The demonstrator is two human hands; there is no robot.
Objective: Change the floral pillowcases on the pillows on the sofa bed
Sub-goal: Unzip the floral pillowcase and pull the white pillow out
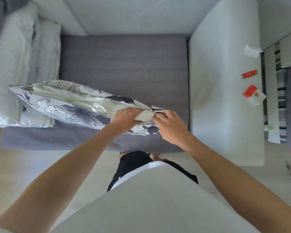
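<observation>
Person stands at the near edge of the grey fabric sofa bed (124,64), looking straight down, both bare arms reaching forward

1 pillow in a white pillowcase printed with grey-purple outlined flowers (71,113) lies across the near part of the seat, long axis running left to right, its left end touching the pile of pale bedding (12,64). The case's long opening faces up and gapes along most of its length, showing the cream satin-looking inner pillow (84,101)

Left hand (127,117): fingers curled, bunching a fold of the cream inner pillow at the right end of the opening. Right hand (170,123): fingertips pinch the floral edge just beside that fold. Whether a zip tab sits under them, cannot tell

Judgement on handling: light, soft, fully limp cloth over a squashy filling, nothing fragile. The sheen of the inner pillow suggests it will slide readily out of the case, and also slip from a loose hold. Best purchase looks like a firm bunched handful at a corner of the inner pillow, with the other hand holding the case's hem close by to pull the 2 apart

On the white armrest (225,81) to the right: a red-and-white small box (254,95), a red lighter-shaped item (249,74) and a small clear packet (252,50), well apart from the work
</observation>
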